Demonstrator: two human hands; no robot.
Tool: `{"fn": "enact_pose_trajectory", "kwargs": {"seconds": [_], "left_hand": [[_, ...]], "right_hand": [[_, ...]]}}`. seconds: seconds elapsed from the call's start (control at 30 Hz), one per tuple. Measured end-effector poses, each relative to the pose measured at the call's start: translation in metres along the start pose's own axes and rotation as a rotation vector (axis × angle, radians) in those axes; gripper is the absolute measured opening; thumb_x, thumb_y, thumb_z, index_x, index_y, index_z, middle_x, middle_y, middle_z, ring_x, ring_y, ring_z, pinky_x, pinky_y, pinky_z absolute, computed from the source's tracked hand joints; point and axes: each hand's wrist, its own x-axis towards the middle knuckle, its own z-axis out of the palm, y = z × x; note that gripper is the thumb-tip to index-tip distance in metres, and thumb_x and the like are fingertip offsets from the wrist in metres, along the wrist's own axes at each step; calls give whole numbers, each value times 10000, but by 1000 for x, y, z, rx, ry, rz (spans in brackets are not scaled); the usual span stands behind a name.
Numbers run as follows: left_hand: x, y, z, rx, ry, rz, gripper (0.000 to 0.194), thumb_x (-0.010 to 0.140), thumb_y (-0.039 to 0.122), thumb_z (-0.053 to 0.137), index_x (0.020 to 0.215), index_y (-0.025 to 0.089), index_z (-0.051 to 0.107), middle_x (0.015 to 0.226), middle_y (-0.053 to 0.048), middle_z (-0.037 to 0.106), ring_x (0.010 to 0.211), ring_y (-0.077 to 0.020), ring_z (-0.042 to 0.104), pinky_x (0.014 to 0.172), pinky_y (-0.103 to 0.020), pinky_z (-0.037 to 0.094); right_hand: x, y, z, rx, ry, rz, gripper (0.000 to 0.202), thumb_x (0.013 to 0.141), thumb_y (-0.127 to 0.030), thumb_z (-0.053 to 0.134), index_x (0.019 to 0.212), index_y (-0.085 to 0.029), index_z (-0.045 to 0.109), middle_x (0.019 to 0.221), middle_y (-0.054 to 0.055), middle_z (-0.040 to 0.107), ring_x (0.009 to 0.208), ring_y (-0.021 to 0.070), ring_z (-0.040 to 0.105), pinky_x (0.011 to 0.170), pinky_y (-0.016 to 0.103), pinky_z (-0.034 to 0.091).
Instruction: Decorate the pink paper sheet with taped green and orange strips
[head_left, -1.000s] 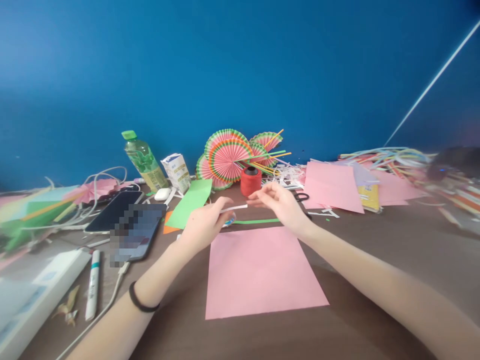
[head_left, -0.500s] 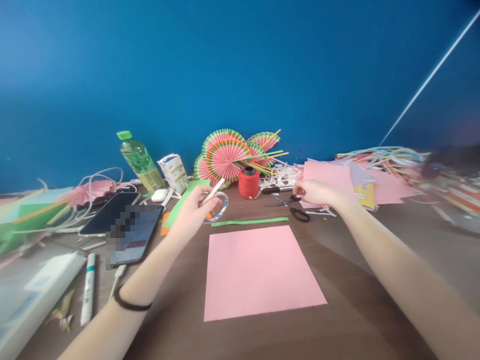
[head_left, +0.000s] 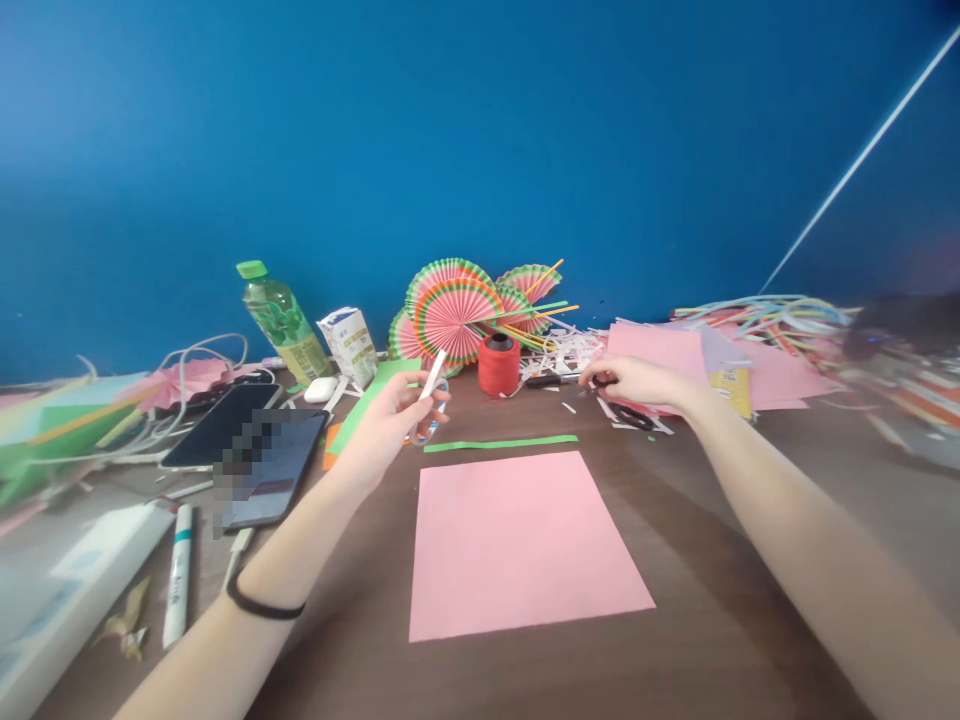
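Nearest the camera, a pink square sheet [head_left: 525, 540] lies flat on the brown worktop [head_left: 720, 620], unmoved over the last second. Just beyond its far edge, at 12 o'clock from it, lies a thin green paper strip [head_left: 501, 443].

At 10 o'clock from the sheet, the left hand [head_left: 386, 425] is raised off the worktop and pinches a roll of double-sided tape [head_left: 429, 420] with a white tail of tape [head_left: 433, 378] sticking up from the fingers. A second ago both hands met over the green strip, drawing that tail out sideways. Now they are apart and the roll is turned more edge-on.

The right hand [head_left: 637, 382] has travelled out to 1 o'clock from the sheet and rests on the black scissors [head_left: 630, 414], which have shifted slightly since half a second ago. It looks like cutting the tape is the step in hand. Whether the fingers are threaded through the handles or only lie over them cannot be told; the blades are hidden under the hand.

Farther back stand a red thread spool [head_left: 499, 365] and striped paper fans [head_left: 454, 315] against the blue wall. At 9 o'clock, the phone [head_left: 266, 470] screen is blurred out, and the far right edge of the worktop is smeared.
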Motion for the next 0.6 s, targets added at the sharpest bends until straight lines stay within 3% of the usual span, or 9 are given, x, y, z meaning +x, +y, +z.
{"fn": "enact_pose_trajectory", "kwargs": {"seconds": [0.13, 0.27, 0.4, 0.5, 0.6], "left_hand": [[0, 0, 0, -25, -4, -8, 279, 724, 272, 594, 985, 220, 509, 927, -25, 613, 655, -107, 578, 500, -196, 406], [-1, 1, 0, -75, -9, -21, 292, 707, 269, 620, 977, 219, 522, 939, -26, 618, 679, -112, 589, 517, -198, 414], [-1, 1, -1, -133, -17, -49, 309, 710, 270, 625, 1002, 221, 537, 989, -46, 625, 725, -130, 613, 543, -210, 437], [-1, 1, -1, -199, -29, -67, 322, 715, 262, 621, 1023, 216, 537, 1020, -61, 624, 747, -145, 626, 574, -236, 467], [-1, 0, -1, -244, -43, -63, 341, 699, 226, 636, 1026, 218, 536, 1039, -59, 618, 772, -155, 635, 610, -255, 490]], "right_hand": [[-4, -8, -10, 235, -56, -94, 272, 690, -192, 474, 919, -174, 620, 861, 50, 658, 786, 183, 605, 713, 286, 450], [-13, -29, -11, 441, -79, -134, 396, 725, -354, 546, 1072, -167, 577, 895, 79, 663, 774, 191, 614, 704, 315, 465], [-20, -46, -12, 621, 30, -136, 372, 796, -356, 448, 1095, -172, 571, 979, 80, 644, 836, 173, 600, 730, 295, 467], [-24, -51, -15, 748, -18, -162, 375, 803, -330, 429, 1117, -176, 565, 1116, 84, 594, 994, 190, 556, 805, 301, 454], [-27, -51, -17, 701, -89, -190, 450, 750, -303, 515, 1186, -193, 524, 1165, 78, 568, 1035, 201, 534, 837, 308, 440]]}}
